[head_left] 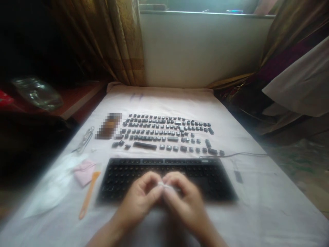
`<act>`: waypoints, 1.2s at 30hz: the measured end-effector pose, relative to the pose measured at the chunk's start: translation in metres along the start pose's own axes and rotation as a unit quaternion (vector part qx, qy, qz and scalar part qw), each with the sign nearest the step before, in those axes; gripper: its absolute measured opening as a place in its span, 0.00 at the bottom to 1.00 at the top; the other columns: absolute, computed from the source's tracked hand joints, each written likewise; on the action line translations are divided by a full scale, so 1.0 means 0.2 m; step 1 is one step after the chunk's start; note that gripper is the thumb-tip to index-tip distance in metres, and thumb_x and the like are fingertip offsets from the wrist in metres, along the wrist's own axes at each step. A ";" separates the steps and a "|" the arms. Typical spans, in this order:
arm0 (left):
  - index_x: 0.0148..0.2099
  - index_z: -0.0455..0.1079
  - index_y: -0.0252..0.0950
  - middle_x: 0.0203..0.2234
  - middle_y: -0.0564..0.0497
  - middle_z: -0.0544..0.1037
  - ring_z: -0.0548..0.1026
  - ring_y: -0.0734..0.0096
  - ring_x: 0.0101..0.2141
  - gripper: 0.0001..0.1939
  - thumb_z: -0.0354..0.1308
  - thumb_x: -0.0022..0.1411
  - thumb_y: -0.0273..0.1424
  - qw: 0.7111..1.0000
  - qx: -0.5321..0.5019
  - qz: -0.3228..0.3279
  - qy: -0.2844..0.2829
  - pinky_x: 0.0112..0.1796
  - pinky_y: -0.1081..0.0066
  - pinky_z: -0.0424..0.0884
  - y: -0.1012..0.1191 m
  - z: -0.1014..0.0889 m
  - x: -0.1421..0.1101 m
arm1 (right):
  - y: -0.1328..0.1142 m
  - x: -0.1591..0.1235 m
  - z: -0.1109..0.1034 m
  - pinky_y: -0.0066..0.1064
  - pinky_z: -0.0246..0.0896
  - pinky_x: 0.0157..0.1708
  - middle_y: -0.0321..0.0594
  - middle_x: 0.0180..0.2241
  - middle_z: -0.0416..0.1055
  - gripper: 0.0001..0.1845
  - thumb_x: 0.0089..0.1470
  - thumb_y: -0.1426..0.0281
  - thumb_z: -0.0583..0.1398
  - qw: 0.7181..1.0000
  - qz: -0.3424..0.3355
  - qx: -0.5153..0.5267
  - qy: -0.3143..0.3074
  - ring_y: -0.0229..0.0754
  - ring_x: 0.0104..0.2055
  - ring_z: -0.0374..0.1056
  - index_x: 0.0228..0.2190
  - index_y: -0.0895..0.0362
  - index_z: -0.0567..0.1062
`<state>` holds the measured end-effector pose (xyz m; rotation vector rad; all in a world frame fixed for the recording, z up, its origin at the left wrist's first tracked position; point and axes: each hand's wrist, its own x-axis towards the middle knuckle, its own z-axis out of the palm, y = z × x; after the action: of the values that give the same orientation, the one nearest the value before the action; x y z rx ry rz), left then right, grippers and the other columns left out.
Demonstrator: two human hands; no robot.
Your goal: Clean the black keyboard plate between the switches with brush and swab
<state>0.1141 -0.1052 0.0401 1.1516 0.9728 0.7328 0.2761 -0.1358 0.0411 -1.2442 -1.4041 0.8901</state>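
Note:
Both hands meet over the front middle of a black keyboard (115, 178) whose keycaps are off. My left hand (144, 192) and my right hand (183, 193) pinch a small white piece (164, 185) between thumbs and fingertips. It looks soft, but blur hides exactly what it is. Behind the keyboard, loose black keycaps (153, 132) lie in rows on the white cloth, with the long space bar (144, 145) at the front of them.
An orange-handled brush or spatula (88, 197) and a folded pink cloth (85, 171) lie left of the keyboard, beside a white sheet (48, 188). A pixelated brown object (109, 126) is farther back. The keyboard's cable (244, 154) runs off the right edge.

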 end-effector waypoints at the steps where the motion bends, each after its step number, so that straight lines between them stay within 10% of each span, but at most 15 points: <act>1: 0.35 0.68 0.36 0.25 0.56 0.69 0.63 0.80 0.23 0.18 0.63 0.58 0.47 1.000 -0.005 -0.004 -0.009 0.25 0.78 0.62 0.00 0.01 0.00 | 0.00 0.00 -0.01 0.25 0.66 0.37 0.37 0.32 0.75 0.05 0.55 0.71 0.60 1.000 -0.018 0.002 0.001 0.38 0.35 0.73 0.27 0.55 0.71; 22: 0.35 0.65 0.36 0.16 0.59 0.69 0.55 0.86 0.13 0.29 0.64 0.50 0.58 0.996 -0.029 -0.084 0.010 0.15 0.81 0.48 -0.01 0.05 -0.07 | 0.06 -0.09 0.03 0.24 0.61 0.24 0.33 0.23 0.70 0.08 0.55 0.65 0.61 0.998 0.036 0.038 0.043 0.35 0.23 0.65 0.27 0.55 0.70; 36: 0.42 0.69 0.37 0.23 0.57 0.71 0.66 0.80 0.20 0.26 0.68 0.50 0.50 0.998 -0.052 -0.016 0.035 0.18 0.81 0.57 -0.03 -0.04 -0.10 | 0.01 -0.12 0.08 0.26 0.68 0.34 0.38 0.32 0.76 0.11 0.60 0.76 0.56 0.989 -0.124 -0.057 0.049 0.37 0.33 0.73 0.38 0.53 0.77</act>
<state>0.0983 -0.1221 0.0381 1.0230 0.9981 0.7935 0.2590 -0.1571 0.0311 -1.1510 -1.5080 0.5773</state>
